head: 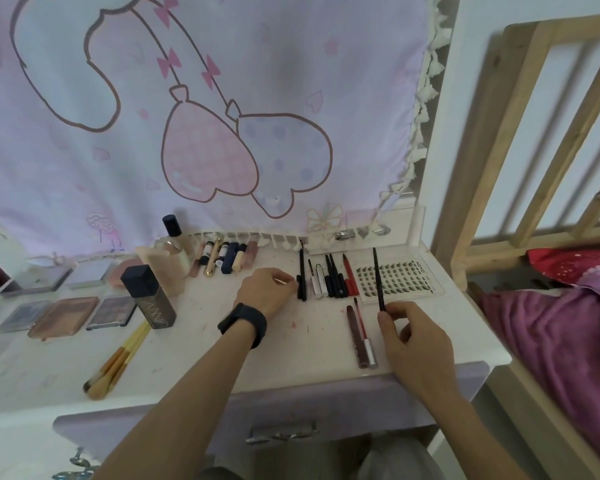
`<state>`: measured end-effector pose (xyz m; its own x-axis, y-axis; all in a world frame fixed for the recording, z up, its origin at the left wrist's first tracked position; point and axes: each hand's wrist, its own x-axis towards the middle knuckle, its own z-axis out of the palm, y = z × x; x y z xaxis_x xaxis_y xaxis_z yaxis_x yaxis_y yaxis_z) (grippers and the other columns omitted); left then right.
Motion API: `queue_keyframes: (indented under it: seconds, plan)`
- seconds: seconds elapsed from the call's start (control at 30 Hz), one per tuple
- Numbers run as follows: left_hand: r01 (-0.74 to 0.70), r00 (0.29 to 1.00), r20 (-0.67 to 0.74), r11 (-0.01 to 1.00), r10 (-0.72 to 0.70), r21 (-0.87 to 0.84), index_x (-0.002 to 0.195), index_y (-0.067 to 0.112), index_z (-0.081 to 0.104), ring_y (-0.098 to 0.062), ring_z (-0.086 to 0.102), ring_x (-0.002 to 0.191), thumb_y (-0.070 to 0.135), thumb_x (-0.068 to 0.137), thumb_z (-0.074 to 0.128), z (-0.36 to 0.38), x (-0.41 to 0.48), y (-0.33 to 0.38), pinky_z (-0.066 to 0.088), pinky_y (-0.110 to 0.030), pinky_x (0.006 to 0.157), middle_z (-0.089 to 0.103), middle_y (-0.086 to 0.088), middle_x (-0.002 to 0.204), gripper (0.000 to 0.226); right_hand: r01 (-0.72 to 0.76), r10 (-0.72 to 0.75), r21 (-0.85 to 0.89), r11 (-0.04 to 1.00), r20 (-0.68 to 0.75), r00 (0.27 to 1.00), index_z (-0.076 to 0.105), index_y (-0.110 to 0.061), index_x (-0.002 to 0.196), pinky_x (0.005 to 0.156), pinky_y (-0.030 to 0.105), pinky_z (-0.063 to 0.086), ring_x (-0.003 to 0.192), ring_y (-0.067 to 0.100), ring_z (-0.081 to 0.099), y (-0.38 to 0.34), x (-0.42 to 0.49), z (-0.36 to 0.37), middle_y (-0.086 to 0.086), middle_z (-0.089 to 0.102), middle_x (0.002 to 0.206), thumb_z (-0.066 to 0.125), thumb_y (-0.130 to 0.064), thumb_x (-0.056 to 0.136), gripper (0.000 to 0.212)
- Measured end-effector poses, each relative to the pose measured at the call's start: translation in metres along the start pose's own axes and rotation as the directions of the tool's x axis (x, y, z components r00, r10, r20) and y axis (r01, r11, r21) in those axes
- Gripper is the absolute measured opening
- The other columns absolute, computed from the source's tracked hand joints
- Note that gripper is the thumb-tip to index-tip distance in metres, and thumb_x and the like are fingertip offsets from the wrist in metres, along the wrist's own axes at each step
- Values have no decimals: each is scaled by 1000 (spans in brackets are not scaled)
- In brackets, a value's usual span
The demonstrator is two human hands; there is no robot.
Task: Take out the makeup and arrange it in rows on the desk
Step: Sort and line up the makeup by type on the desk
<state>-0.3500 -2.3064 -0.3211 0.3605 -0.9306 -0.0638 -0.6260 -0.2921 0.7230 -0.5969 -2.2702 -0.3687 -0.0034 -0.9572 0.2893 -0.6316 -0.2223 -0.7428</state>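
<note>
On the white desk (291, 344) a row of dark pencils and liners (329, 277) lies side by side near the back. My left hand (267, 291) rests beside that row, fingers curled, touching the leftmost black pencil (302, 275). My right hand (409, 336) pinches the lower end of a thin black pencil (378, 280) that points away over a clear sheet of false lashes (404, 277). Two lip sticks (361, 336), one brown and one red with a silver cap, lie between my hands.
Small tubes and lipsticks (226, 258) line the back. A dark bottle (149, 299), a beige bottle (165, 271) and a glass bottle (174, 237) stand at left. Eyeshadow palettes (66, 315) and brushes (118, 362) lie further left. A wooden bed frame (534, 150) stands right.
</note>
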Motion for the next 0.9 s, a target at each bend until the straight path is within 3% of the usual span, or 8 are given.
queue_keyframes:
  seconds: [0.2,0.33,0.43,0.53,0.67,0.73,0.8,0.9]
  plan:
    - [-206,953,165,945,253,-254,96,38,75,11,64,87,44,87,72,13,-61,34,45,-5,71,72,23,90,11,68,-75,200,977,28,997,64,-39,99,70,6,45,89,-10,57,-11,1,-6,-33,61,92,68,-28,93,13]
    - [-130,964,165,908,210,-398,99,32,77,7,66,87,42,85,75,24,-74,42,53,-18,84,75,16,93,18,132,-137,258,957,1,991,65,-46,96,74,4,45,91,-8,58,-24,-2,-2,-42,61,84,69,-27,90,20]
    - [-113,978,113,895,178,-432,97,29,77,7,65,76,40,86,74,23,-78,44,50,-12,72,76,13,90,16,129,-133,269,955,-2,991,69,-40,100,74,5,46,90,-6,59,-29,0,-2,-34,63,92,71,-28,90,15]
    - [-102,990,51,927,128,-360,98,26,76,3,64,72,40,88,71,10,-69,37,46,-8,63,75,11,88,19,105,-107,214,971,-3,994,69,-36,98,68,9,46,86,-5,61,-23,2,-7,-30,64,90,69,-32,92,8]
    - [-6,1000,-15,995,4,-102,91,26,76,-6,63,83,39,90,69,-19,-31,12,53,-26,85,75,10,90,15,53,-54,-30,998,-56,997,66,-32,100,74,18,39,85,3,57,10,-2,-9,-20,62,91,62,-38,94,9]
    - [57,998,-11,997,-56,52,109,20,75,-4,63,84,40,88,69,-27,-11,0,53,-26,78,75,14,84,30,91,-109,-155,984,-115,987,68,-24,102,76,24,40,86,9,54,25,-6,-4,-10,66,94,66,-32,94,12]
    - [67,998,9,987,-69,147,141,23,54,1,62,77,40,85,72,-27,1,-4,44,-19,61,72,19,73,62,141,-185,-248,958,-163,969,70,-19,101,75,27,42,84,11,52,31,-9,3,-5,70,94,69,-28,92,13]
    - [48,998,35,988,-54,147,157,26,21,-9,65,88,35,82,77,-23,9,2,47,-22,70,75,11,98,93,124,-180,-273,954,-192,965,71,-18,100,73,28,43,83,10,51,30,-8,6,-3,71,93,70,-28,90,14]
